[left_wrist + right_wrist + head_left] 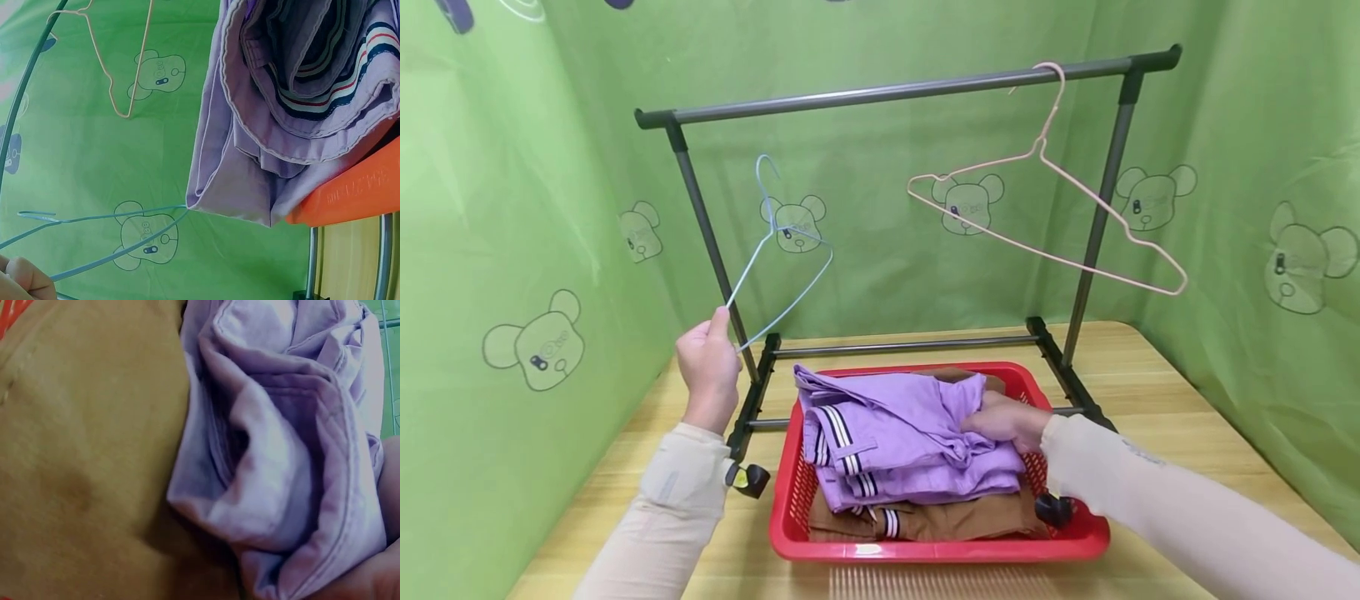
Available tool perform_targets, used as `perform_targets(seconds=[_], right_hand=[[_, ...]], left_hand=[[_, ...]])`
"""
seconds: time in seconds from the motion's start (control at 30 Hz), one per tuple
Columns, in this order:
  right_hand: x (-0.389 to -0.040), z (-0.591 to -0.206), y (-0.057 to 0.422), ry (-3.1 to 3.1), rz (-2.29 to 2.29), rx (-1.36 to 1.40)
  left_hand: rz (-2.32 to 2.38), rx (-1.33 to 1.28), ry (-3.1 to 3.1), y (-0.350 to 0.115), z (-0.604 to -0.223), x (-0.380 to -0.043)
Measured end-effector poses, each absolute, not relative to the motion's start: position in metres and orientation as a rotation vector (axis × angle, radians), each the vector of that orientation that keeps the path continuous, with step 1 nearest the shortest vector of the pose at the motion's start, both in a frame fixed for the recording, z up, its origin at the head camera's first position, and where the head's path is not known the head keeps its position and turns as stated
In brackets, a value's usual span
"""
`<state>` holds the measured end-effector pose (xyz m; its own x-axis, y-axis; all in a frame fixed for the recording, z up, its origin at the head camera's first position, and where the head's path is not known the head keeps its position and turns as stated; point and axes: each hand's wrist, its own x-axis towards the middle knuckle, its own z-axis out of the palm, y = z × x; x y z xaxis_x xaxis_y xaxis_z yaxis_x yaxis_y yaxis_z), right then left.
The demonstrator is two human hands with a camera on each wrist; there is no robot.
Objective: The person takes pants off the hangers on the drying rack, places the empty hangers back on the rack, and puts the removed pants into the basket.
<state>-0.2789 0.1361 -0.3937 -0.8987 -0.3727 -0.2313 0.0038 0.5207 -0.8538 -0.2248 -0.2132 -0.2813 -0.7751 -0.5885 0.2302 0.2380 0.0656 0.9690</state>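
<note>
My left hand (pixel 711 367) grips one end of a light blue wire hanger (pixel 750 268), held up left of the basket with its hook on top. My right hand (pixel 1003 419) pinches the right side of folded purple trousers (pixel 910 412) that have a striped inner waistband. In the right wrist view, the fingers (pixel 369 578) lie at the lower edge of the bunched purple cloth (pixel 275 487). Brown folded clothing (pixel 958 518) lies under the purple pile, all in a red plastic basket (pixel 940 552). My right fingertips are partly hidden by the cloth.
Behind the basket stands a grey metal clothes rack (pixel 865 93) with black feet. A pink hanger (pixel 1120 221) hangs at the right of its bar. Green curtain (pixel 880 275) with bear prints surrounds the wooden tabletop (pixel 1150 375).
</note>
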Motion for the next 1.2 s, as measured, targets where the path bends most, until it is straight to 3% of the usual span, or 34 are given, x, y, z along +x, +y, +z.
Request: perform_targets(seconds=[0.67,1.2], right_hand=[[-0.2821,-0.3946,0.1291,2.515,-1.032,-0.435],[-0.2851,-0.3936,0.1349,2.444,-1.085,-0.37]], left_hand=[[-1.736,0.349,-1.732,-0.2133,-0.28,-0.223],[-1.661,0.254,-1.691,-0.2105,-0.2774,-0.2167]])
